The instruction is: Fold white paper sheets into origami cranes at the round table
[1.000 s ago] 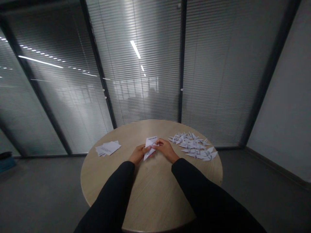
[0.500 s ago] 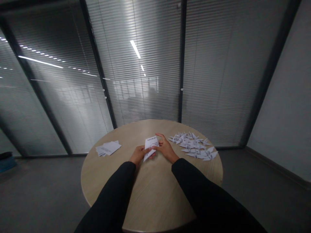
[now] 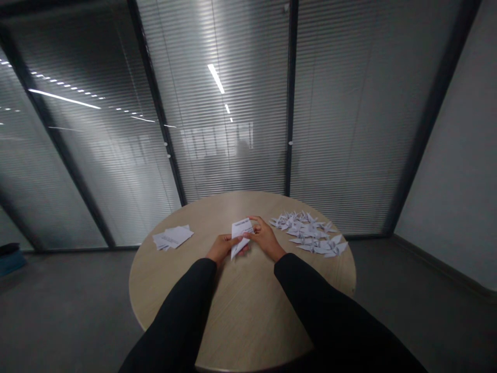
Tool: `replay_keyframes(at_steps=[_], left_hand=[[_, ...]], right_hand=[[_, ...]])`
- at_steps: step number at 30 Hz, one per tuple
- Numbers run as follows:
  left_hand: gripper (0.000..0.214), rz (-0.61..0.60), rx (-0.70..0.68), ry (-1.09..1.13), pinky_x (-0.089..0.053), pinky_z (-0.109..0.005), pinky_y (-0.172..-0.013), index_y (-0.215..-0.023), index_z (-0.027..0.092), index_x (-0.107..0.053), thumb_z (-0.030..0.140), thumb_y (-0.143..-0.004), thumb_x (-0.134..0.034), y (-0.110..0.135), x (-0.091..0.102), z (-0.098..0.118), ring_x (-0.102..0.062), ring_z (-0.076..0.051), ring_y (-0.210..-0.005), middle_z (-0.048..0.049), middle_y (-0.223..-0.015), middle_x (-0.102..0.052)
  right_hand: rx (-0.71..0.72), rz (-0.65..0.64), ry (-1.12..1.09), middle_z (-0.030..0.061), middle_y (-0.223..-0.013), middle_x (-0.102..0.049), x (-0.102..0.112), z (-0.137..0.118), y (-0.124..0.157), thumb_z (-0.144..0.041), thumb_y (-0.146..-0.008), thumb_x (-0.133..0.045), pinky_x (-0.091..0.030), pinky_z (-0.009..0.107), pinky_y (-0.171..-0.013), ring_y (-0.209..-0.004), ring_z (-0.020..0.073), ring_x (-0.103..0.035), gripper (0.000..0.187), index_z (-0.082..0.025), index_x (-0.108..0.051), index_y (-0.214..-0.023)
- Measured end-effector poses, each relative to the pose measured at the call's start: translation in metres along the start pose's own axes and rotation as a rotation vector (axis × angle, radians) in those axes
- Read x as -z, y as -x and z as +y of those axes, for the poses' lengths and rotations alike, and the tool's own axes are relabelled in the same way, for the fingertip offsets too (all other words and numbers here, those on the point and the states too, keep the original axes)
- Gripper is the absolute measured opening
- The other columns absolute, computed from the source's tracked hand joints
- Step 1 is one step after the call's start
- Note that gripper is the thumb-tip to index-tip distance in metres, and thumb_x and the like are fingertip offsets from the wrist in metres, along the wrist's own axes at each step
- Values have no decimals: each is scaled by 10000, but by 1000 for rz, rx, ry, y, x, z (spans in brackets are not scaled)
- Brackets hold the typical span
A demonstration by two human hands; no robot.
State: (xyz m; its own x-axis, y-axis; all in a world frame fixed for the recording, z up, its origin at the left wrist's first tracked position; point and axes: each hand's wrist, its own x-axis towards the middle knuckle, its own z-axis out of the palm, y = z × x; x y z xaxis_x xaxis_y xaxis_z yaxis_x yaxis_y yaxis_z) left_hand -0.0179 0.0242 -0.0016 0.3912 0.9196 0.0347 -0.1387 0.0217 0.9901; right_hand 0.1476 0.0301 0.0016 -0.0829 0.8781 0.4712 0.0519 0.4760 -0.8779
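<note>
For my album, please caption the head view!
Left hand and right hand hold folded white paper over a round pale wooden table, between white paper sheets and spiky folded white paper shapes.

Holds a left arm (image 3: pixel 176 305) and a right arm (image 3: pixel 330 305) forward in long black fabric sleeves (image 3: pixel 186 290), angled inward. Bares both wrists (image 3: pixel 213 254). Curls the bare left hand (image 3: pixel 222 245) and bare right hand (image 3: pixel 264 237) close together, gripping, with thumbs (image 3: pixel 236 241) nearly tip to tip and right index finger (image 3: pixel 256 218) arched forward.
</note>
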Motion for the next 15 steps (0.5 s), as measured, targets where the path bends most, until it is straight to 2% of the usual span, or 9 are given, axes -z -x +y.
replay_keyframes(at_steps=[4, 15], left_hand=[[433, 9, 16, 6, -519, -275, -604, -888, 35, -678, 371, -621, -742, 1, -1, 2, -652, -188, -604, -158, -734, -696], [394, 21, 23, -9, -507, -264, -568, -821, 16, -684, 353, -626, -744, 9, -8, 11, -625, -163, -535, -164, -691, -690]], right_hand=[[7, 5, 15, -8, -709, -646, 0, 0, 0, -266, -615, -703, -484, 286, -631, -658, 158, -624, 541, -185, -483, -1102], [-12, 13, 8, 9, -743, -659, 0, -1, 1, -268, -609, -707, -480, 284, -617, -654, 159, -627, 475, -180, -500, -1027]])
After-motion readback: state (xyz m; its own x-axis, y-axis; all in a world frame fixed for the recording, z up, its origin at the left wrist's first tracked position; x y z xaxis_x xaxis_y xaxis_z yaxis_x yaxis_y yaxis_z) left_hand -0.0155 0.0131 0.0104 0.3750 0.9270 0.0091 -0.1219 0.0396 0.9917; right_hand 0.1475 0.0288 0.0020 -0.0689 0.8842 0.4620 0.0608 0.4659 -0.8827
